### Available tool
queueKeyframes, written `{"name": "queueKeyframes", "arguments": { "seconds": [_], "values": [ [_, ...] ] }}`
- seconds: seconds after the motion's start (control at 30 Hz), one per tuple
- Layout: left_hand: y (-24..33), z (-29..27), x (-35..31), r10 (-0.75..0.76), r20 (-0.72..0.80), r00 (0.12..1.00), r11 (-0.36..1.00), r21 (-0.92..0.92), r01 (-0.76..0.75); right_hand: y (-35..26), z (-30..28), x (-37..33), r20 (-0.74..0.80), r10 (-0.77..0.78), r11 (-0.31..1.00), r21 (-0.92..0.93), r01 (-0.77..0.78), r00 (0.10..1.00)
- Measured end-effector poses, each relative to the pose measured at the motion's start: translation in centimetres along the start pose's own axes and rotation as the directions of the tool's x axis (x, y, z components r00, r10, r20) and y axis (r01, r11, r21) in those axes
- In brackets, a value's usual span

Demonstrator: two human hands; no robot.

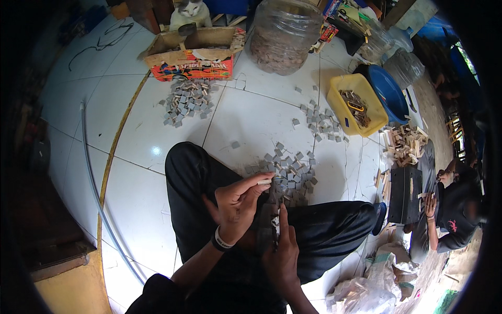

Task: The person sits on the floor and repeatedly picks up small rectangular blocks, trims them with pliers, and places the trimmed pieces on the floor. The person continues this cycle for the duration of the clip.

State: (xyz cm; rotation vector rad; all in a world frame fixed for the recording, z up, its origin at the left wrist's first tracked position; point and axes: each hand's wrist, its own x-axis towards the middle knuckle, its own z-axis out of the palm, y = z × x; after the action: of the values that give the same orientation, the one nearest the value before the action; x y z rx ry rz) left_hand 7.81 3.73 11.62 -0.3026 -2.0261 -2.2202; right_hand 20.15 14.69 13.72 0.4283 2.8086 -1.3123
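My left hand [238,204] pinches a small pale wooden piece [264,181] between thumb and fingertips. Gripped in my right hand [284,256] is a dark hand tool [275,225] with a whitish patch along its side. My right index finger stretches along the tool, and its narrow far end reaches close to the wooden piece. Its exact kind is hard to make out. Just beyond both hands, between my crossed legs, lies a heap of small grey-faced square pieces [293,170] on the tiled floor.
Two more piles of grey pieces lie farther off, left [188,102] and right [321,123]. A cardboard box [193,68], a cat [189,14], a clear plastic jar [285,39], a yellow basin [340,86] and a blue tub [389,94] stand behind. Another person [455,209] sits at the right.
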Motion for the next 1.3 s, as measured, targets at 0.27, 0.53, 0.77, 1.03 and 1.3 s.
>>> {"name": "queueKeyframes", "arguments": {
  "seconds": [0.27, 0.53, 0.77, 1.03, 1.3],
  "values": [
    [-1.0, -0.4, -0.4, -0.153, 0.048, 0.987, 0.967, -0.201, 0.160, 0.1, -1.3, -0.1, 0.104, 0.030, 0.994, 0.100, -0.041, 0.994],
    [-0.6, -0.6, 0.2, -0.347, 0.024, 0.938, 0.896, -0.288, 0.339, -0.4, -1.3, -1.0, 0.091, 0.011, 0.992, 0.121, -0.022, 0.996],
    [0.0, -0.1, 0.0, -0.398, 0.036, 0.917, 0.855, -0.348, 0.384, -0.7, -1.7, -0.8, 0.127, 0.011, 0.983, 0.182, -0.034, 0.992],
    [-0.8, 0.1, -0.6, -0.354, 0.044, 0.934, 0.891, -0.288, 0.351, -0.4, -1.3, -0.8, 0.111, -0.017, 0.979, 0.202, -0.006, 0.994],
    [-1.5, -0.2, -0.7, -0.208, 0.049, 0.977, 0.968, -0.135, 0.213, -1.6, -2.3, -1.0, 0.136, 0.074, 0.997, -0.005, -0.074, 0.988]
  ]
}}
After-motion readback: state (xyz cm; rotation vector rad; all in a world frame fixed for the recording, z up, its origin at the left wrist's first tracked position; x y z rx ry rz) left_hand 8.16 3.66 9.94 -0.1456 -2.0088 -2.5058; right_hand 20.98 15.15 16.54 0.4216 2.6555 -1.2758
